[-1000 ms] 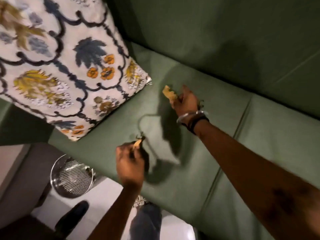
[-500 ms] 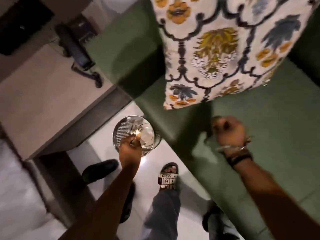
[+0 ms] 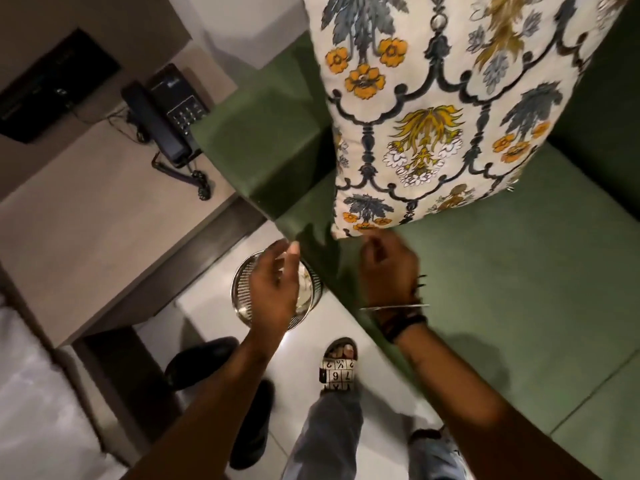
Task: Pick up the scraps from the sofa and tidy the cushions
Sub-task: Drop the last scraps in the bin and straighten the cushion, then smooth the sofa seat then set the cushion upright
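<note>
A floral patterned cushion (image 3: 433,116) stands upright against the left arm of the green sofa (image 3: 502,271). My left hand (image 3: 273,289) hovers with fingers spread and nothing in it over a round metal mesh bin (image 3: 242,271) on the floor beside the sofa. A few light bits show inside the bin. My right hand (image 3: 384,268), wearing bangles at the wrist, is over the seat's front edge just below the cushion's lower corner. Its fingers are curled and its palm is hidden. No scrap shows on the visible seat.
A beige desk (image 3: 86,209) with a black telephone (image 3: 166,116) stands left of the sofa arm (image 3: 259,140). Black shoes (image 3: 197,362) lie on the white floor under the desk edge. My sandalled foot (image 3: 337,368) is beside the bin.
My view swung left from the seat to the bin. My left hand, which pinched a scrap, has opened over the bin. My right hand moved up to the cushion's corner.
</note>
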A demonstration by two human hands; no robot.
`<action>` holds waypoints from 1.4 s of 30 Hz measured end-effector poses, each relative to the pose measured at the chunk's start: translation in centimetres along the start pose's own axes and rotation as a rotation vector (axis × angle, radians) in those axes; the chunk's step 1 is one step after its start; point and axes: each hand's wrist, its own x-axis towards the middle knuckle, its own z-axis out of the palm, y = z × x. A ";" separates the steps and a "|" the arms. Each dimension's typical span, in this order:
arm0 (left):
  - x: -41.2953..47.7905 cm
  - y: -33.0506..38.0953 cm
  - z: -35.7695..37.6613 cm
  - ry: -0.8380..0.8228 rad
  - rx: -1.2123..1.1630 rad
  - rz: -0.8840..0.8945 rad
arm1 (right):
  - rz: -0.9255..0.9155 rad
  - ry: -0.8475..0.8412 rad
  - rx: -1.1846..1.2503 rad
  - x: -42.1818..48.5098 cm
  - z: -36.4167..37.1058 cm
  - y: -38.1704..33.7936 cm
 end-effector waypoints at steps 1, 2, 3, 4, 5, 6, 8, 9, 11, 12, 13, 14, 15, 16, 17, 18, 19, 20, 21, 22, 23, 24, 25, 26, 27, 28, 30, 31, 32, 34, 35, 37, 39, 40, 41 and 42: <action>0.0 1.7 1.3 -0.048 -0.045 0.005 | -0.016 0.103 -0.004 2.0 -2.2 0.9; 0.1 3.5 2.6 -0.098 -0.088 0.011 | 0.001 0.213 -0.019 4.3 -4.3 2.0; 0.7 5.3 4.1 -0.141 -0.128 0.022 | 0.065 0.314 -0.023 7.0 -6.4 3.1; 1.5 7.1 5.7 -0.168 -0.157 0.038 | 0.155 0.390 0.008 9.9 -8.1 4.1; 2.4 8.8 6.8 -0.175 -0.174 0.054 | 0.256 0.420 0.073 12.7 -9.5 4.8; 3.2 10.7 8.0 -0.180 -0.190 0.072 | 0.340 0.395 0.165 15.5 -10.8 5.4; 4.8 13.9 9.9 -0.197 -0.271 0.093 | 0.394 0.175 0.381 20.4 -13.0 6.6; 5.6 15.0 10.5 -0.206 -0.316 0.117 | 0.382 0.018 0.455 22.1 -13.8 6.9; 6.7 16.3 11.2 -0.233 -0.348 0.197 | 0.367 -0.189 0.505 23.8 -14.7 6.8; 7.0 16.8 11.5 -0.261 -0.348 0.214 | 0.377 -0.218 0.499 23.7 -15.4 6.7; 7.3 17.1 11.7 -0.295 -0.346 0.212 | 0.387 -0.196 0.484 23.1 -16.3 6.6; 7.7 17.4 11.8 -0.339 -0.343 0.220 | 0.387 -0.148 0.467 22.1 -17.3 6.5; 8.3 17.7 11.9 -0.406 -0.338 0.249 | 0.378 -0.088 0.456 20.7 -18.1 6.7; 8.9 18.3 12.4 -0.498 -0.320 0.296 | 0.360 -0.014 0.474 19.1 -19.1 7.1; 9.7 19.1 13.2 -0.581 -0.277 0.337 | 0.337 0.064 0.499 17.4 -20.1 7.6; 10.4 20.1 14.3 -0.630 -0.206 0.350 | 0.324 0.151 0.531 15.8 -20.9 7.8; 10.8 21.5 15.7 -0.650 -0.131 0.338 | 0.320 0.242 0.561 14.4 -21.7 7.9; 11.1 22.8 17.0 -0.675 -0.066 0.323 | 0.326 0.328 0.590 13.5 -22.2 7.9; 11.3 24.0 18.7 -0.734 -0.020 0.327 | 0.336 0.413 0.614 12.8 -22.8 8.0; 11.3 25.1 20.4 -0.810 0.016 0.354 | 0.343 0.489 0.622 12.6 -23.5 8.2; 11.0 26.1 22.2 -0.878 0.052 0.389 | 0.347 0.556 0.619 12.5 -24.2 8.6; 10.8 26.8 23.9 -0.928 0.072 0.412 | 0.341 0.609 0.613 12.6 -24.9 9.1; 10.5 27.3 25.4 -0.954 0.084 0.420 | 0.330 0.643 0.609 12.7 -25.6 9.8; 10.1 27.6 26.9 -0.962 0.084 0.420 | 0.322 0.658 0.602 12.8 -26.2 10.5; 9.9 27.8 27.8 -0.948 0.072 0.410 | 0.317 0.648 0.586 13.0 -26.5 11.0; 9.4 27.9 28.8 -0.923 0.045 0.390 | 0.328 0.625 0.565 12.9 -27.0 11.6; 7.6 27.4 29.9 -0.763 -0.082 0.305 | 0.391 0.560 0.539 12.4 -28.0 12.4; 6.3 26.9 30.3 -0.627 -0.161 0.276 | 0.415 0.520 0.498 11.6 -28.7 12.9; 4.8 26.2 30.1 -0.475 -0.232 0.270 | 0.429 0.479 0.401 10.6 -29.1 13.2; -0.2 24.1 30.1 -0.229 -0.318 0.330 | 0.421 0.442 0.163 6.6 -30.9 14.5; -3.5 22.6 30.1 -0.154 -0.325 0.367 | 0.423 0.447 0.106 3.8 -31.8 15.4; -10.8 19.0 30.8 -0.155 -0.305 0.403 | 0.505 0.495 0.084 -2.6 -33.6 17.6; -19.4 15.1 32.9 -0.395 -0.235 0.391 | 0.665 0.655 0.070 -10.1 -36.8 20.2; -23.9 13.5 34.4 -0.556 -0.175 0.381 | 0.740 0.769 0.042 -14.0 -38.8 21.7; -28.3 12.1 36.1 -0.723 -0.094 0.389 | 0.816 0.899 0.001 -17.9 -41.3 23.1; -31.8 11.2 37.8 -0.877 0.003 0.428 | 0.892 1.029 -0.047 -21.4 -43.5 24.1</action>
